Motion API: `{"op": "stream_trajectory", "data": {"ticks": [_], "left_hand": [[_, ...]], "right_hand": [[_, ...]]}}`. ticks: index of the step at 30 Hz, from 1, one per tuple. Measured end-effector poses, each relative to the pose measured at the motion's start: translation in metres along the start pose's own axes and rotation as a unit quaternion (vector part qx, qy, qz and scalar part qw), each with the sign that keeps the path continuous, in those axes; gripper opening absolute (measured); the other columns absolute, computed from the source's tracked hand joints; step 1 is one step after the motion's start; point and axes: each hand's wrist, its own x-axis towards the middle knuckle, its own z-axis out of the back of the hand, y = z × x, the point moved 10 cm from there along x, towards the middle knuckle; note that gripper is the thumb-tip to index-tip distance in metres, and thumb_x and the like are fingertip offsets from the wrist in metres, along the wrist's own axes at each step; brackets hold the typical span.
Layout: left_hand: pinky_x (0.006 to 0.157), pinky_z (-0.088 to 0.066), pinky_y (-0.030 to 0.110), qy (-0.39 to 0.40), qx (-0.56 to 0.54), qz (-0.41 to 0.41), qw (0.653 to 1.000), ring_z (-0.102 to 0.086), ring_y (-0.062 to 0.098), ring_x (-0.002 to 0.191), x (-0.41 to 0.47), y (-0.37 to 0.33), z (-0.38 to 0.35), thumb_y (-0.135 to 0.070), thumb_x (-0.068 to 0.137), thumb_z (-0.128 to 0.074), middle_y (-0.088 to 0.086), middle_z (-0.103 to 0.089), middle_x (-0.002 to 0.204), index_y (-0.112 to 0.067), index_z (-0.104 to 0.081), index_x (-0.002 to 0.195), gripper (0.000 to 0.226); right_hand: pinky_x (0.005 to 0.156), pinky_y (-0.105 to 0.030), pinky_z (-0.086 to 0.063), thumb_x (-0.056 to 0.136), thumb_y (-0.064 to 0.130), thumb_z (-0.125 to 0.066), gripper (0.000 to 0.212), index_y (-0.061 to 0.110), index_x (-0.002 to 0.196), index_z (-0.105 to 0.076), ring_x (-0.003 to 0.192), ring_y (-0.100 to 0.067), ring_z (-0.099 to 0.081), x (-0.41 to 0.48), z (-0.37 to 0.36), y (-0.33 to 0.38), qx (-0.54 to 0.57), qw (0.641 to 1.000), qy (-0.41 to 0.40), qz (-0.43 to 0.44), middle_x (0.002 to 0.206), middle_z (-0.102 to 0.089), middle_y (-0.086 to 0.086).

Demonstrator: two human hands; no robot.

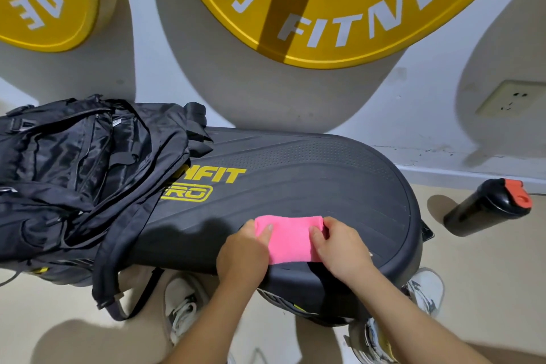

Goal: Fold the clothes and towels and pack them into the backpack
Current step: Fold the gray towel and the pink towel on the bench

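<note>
Pink towel [288,238], folded into a small rectangle, is laid flat on the near part of the black bench [325,174]. Its left edge is pinched by the left hand [242,254], thumb on top, the other fingers hidden. Its right edge is gripped by the right hand [342,248], thumb laid across the cloth, fingers curled round the far corner. Black backpack [74,162] is slumped on the bench's left end, one strap hung over the edge; its contents cannot be made out. A black bottle [484,207] with a red cap is seen on the floor, right of the bench.
</note>
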Motion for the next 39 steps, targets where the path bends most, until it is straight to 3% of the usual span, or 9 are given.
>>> {"op": "stream_trajectory", "data": {"ticks": [4, 8, 11, 18, 23, 28, 34, 37, 39], "left_hand": [[0.078, -0.042, 0.038, -0.075, 0.021, -0.026, 0.997, -0.057, 0.035, 0.104, -0.003, -0.008, 0.021, -0.044, 0.088, -0.058, 0.011, -0.064, 0.110, -0.024, -0.049, 0.117, 0.036], [0.076, -0.039, 0.042, -0.256, 0.144, -0.337, 0.894, -0.053, 0.028, 0.090, -0.042, -0.061, 0.030, -0.022, 0.076, -0.067, 0.001, -0.058, 0.103, -0.026, -0.060, 0.110, 0.035], [0.093, -0.037, 0.037, -0.182, 0.186, -0.487, 0.834, -0.056, 0.027, 0.105, -0.066, -0.067, -0.018, -0.022, 0.079, -0.054, 0.005, -0.059, 0.117, -0.019, -0.062, 0.115, 0.036], [0.095, -0.039, 0.034, -0.173, 0.201, -0.460, 0.848, -0.059, 0.021, 0.105, -0.054, -0.054, -0.036, -0.019, 0.083, -0.046, 0.003, -0.062, 0.119, -0.017, -0.048, 0.128, 0.046], [0.092, -0.039, 0.035, -0.210, 0.128, -0.463, 0.852, -0.051, 0.018, 0.105, -0.054, -0.055, -0.023, -0.022, 0.079, -0.053, -0.001, -0.064, 0.116, -0.020, -0.052, 0.124, 0.045], [0.092, -0.037, 0.037, -0.213, 0.144, -0.427, 0.867, -0.051, 0.019, 0.104, -0.047, -0.056, -0.026, -0.024, 0.078, -0.050, -0.002, -0.059, 0.115, -0.024, -0.053, 0.125, 0.048], [0.068, -0.038, 0.034, -0.111, 0.174, -0.274, 0.939, -0.062, 0.019, 0.081, -0.004, -0.078, -0.008, -0.034, 0.076, -0.049, -0.007, -0.063, 0.087, -0.033, -0.066, 0.102, 0.031], [0.076, -0.048, 0.029, 0.028, -0.172, -0.156, 0.972, -0.064, 0.014, 0.090, 0.005, -0.068, 0.004, -0.030, 0.081, -0.065, -0.005, -0.071, 0.098, -0.022, -0.066, 0.102, 0.023], [0.072, -0.051, 0.030, 0.060, -0.440, -0.101, 0.890, -0.065, 0.014, 0.077, -0.010, -0.071, 0.016, -0.024, 0.075, -0.072, -0.002, -0.074, 0.086, -0.014, -0.067, 0.095, 0.023]], "right_hand": [[0.068, -0.032, -0.036, 0.095, 0.040, -0.044, 0.031, 0.020, 0.072, -0.040, 0.095, -0.035, -0.059, 0.005, 0.001, 0.001, -0.017, 1.000, 0.005, -0.013, 0.100, -0.066, -0.011], [0.068, -0.032, -0.036, 0.094, 0.042, -0.045, 0.032, 0.020, 0.071, -0.040, 0.096, -0.035, -0.059, 0.007, 0.000, 0.000, -0.029, 0.999, 0.010, -0.025, 0.101, -0.067, -0.012], [0.066, -0.031, -0.036, 0.092, 0.044, -0.048, 0.032, 0.020, 0.072, -0.040, 0.094, -0.034, -0.059, 0.007, -0.002, -0.003, -0.025, 0.999, 0.016, -0.040, 0.099, -0.067, -0.009], [0.105, -0.030, -0.035, 0.093, 0.041, -0.049, 0.053, 0.023, 0.142, -0.037, 0.133, -0.015, -0.037, -0.032, 0.026, 0.022, 0.044, 0.971, -0.160, 0.171, 0.145, -0.040, 0.002], [0.113, -0.017, -0.008, 0.098, 0.038, -0.044, 0.074, 0.017, 0.153, 0.001, 0.148, -0.013, -0.008, -0.038, -0.024, 0.022, 0.082, 0.988, -0.021, 0.128, 0.161, 0.003, 0.002], [0.114, -0.027, -0.020, 0.093, 0.018, -0.052, 0.078, 0.018, 0.154, -0.004, 0.143, -0.019, -0.023, -0.025, -0.029, 0.017, 0.185, 0.981, 0.034, 0.037, 0.158, -0.022, 0.000], [0.090, -0.012, -0.036, 0.081, 0.017, -0.068, 0.082, 0.027, 0.148, -0.022, 0.105, 0.001, -0.050, -0.018, -0.015, 0.018, 0.380, 0.917, 0.118, -0.002, 0.125, -0.052, 0.012], [0.107, -0.028, -0.036, 0.079, 0.053, -0.070, 0.087, 0.028, 0.149, -0.025, 0.112, 0.007, -0.053, -0.023, 0.005, 0.029, 0.412, 0.903, 0.122, 0.026, 0.135, -0.054, 0.016], [0.102, -0.033, -0.045, 0.076, 0.069, -0.062, 0.076, 0.038, 0.139, -0.034, 0.110, 0.003, -0.059, -0.040, 0.016, 0.053, 0.356, 0.920, 0.142, 0.079, 0.124, -0.062, 0.019]]}}
